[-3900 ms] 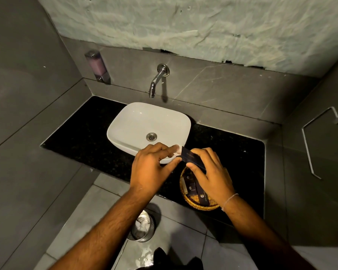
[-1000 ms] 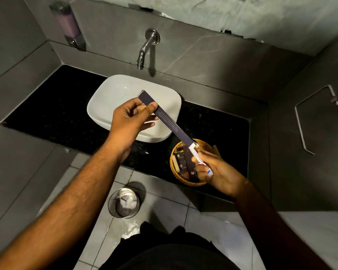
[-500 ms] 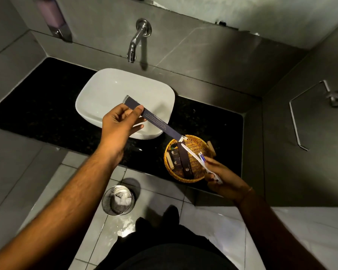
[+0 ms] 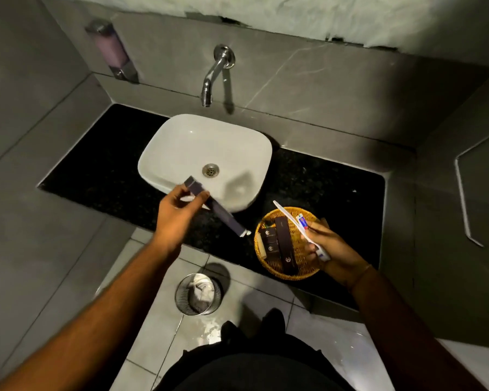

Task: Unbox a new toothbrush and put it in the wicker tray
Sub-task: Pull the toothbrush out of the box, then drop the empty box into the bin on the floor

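Observation:
My left hand grips a long dark blue toothbrush box by its upper end; the box slants down to the right, open end toward the tray. My right hand holds a white toothbrush with a small toothpaste tube against it, just above the right side of the round wicker tray. The brush is fully out of the box and points up-left over the tray. The tray sits on the black counter and holds several dark packets.
A white basin stands on the counter left of the tray, under a wall tap. A soap dispenser hangs at the back left. A metal bin stands on the tiled floor below. A towel ring is on the right wall.
The toothbrush has come fully out of the box. My left hand has carried the box away from the brush, so a gap separates them. My right hand stays over the tray.

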